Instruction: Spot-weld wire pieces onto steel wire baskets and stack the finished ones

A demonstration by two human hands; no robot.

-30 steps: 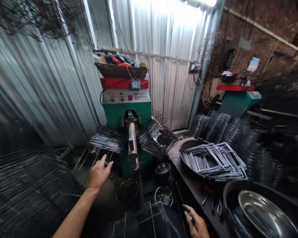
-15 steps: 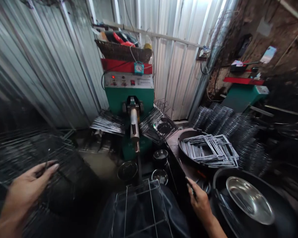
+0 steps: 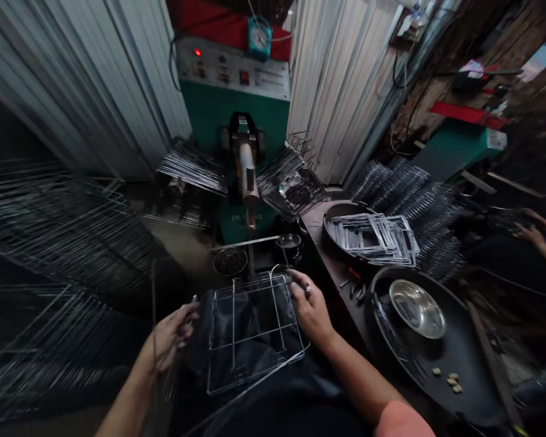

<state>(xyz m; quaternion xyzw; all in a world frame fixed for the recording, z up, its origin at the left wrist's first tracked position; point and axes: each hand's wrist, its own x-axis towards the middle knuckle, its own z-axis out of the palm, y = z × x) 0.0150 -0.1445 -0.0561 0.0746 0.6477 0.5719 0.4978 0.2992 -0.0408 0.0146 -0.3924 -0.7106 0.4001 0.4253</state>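
A rectangular wire grid [image 3: 255, 332] lies across my lap, over a dark apron. My left hand [image 3: 167, 340] is closed on thin wire [image 3: 153, 285] beside the grid's left edge; motion blurs it. By the grid's upper right corner, my right hand [image 3: 312, 309] has its fingers closed round a thin metal rod, mostly hidden by the fingers. Whether these fingers also touch the grid, I cannot tell. In front stands a green machine [image 3: 236, 97] with a red lamp lit and a copper-tipped arm [image 3: 249, 176] pointing towards me.
Stacked wire grids [image 3: 64, 230] fill the left side. On the right, a black pan [image 3: 330, 237] holds square wire frames, and a larger pan [image 3: 473, 364] contains a steel bowl [image 3: 417, 308]. Small bowls [image 3: 231, 261] sit below the machine. Another person's hands [image 3: 530, 229] show far right.
Both hands have come inwards to the grid, the left from the far left and the right from beside the large pan. The view has tilted downwards.
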